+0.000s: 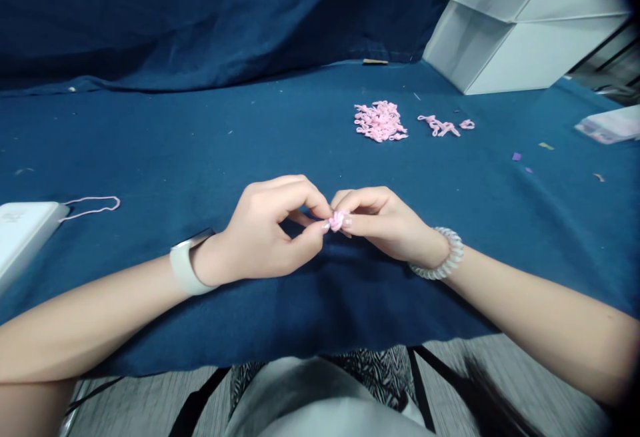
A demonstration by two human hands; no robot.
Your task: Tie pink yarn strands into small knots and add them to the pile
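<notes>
Head view: left hand and right hand both closed, fingertips pinching a small pink cord knot, centre of the blue-cloth desk, toward the near edge. Likely light, soft, floppy; hold by the knot body. Loose pink cord pile toward the far edge.

A small, crumpled knot of pale pink cord sits pinched between the fingertips of the left hand and the right hand. Its tiny loops are too small to tell apart.
</notes>
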